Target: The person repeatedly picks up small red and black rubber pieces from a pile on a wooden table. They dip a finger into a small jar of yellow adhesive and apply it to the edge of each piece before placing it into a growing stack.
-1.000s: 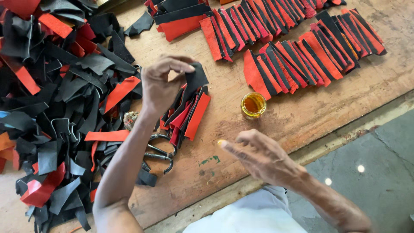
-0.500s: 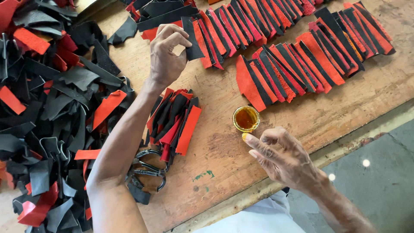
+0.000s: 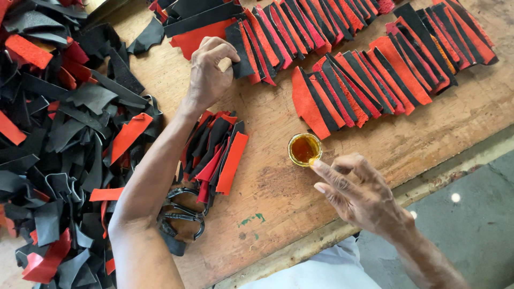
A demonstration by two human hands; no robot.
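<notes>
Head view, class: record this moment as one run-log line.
left hand: pinching black strip at row end | right hand: open, fingertip at rim of small glue cup | scissors: on wooden table, under left forearm

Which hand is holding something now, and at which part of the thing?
The left hand pinches a black leather strip at its left edge. The right hand holds nothing; one fingertip touches the small glass cup.

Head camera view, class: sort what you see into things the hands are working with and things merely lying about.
In use:
left hand placing a black strip on the overlapping red and black rows
right hand, fingertip at the small cup of amber liquid

Lying about:
scissors
small stack of strips
heap of offcuts
</notes>
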